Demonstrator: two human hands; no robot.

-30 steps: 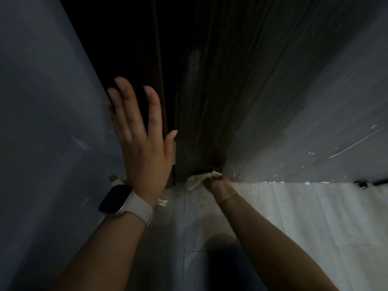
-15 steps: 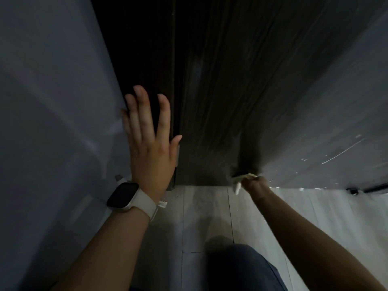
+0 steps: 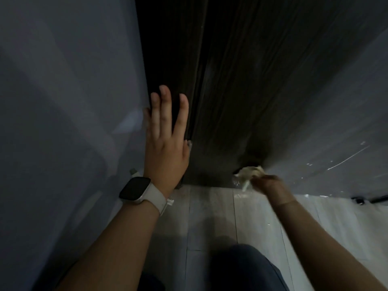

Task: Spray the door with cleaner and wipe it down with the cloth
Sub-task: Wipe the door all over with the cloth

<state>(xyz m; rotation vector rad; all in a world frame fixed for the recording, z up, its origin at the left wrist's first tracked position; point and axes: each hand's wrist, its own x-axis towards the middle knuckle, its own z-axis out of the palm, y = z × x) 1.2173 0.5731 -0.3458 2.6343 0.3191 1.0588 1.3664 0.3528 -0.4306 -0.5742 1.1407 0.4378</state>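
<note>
- Head view looks steeply down a dark wood-grain door (image 3: pixel 241 91) to where its bottom edge meets the floor (image 3: pixel 210 217).
- Pale grey planks make up that floor, with seams running away from the camera; the patch at right, below the door, shines as if wet or covered with film.
- On the left stands a smooth grey wall (image 3: pixel 63 101), meeting the dark door frame at a vertical edge.
- At right the door surface looks lighter and greyer, with pale streaks and specks near the bottom.
- Left hand (image 3: pixel 165 143) lies flat, fingers straight and slightly spread, against the frame beside the wall edge; it holds nothing.
- A smartwatch (image 3: pixel 136 189) with a pale strap sits on that wrist.
- Right hand (image 3: pixel 266 182), blurred, is curled around a crumpled pale cloth (image 3: pixel 248 173) and presses it to the very bottom of the door, just above the floor.
- A dark trouser knee (image 3: pixel 241 269) shows at the lower edge.
- A small dark object (image 3: pixel 360 200) lies on the floor at far right; what it is cannot be told.
</note>
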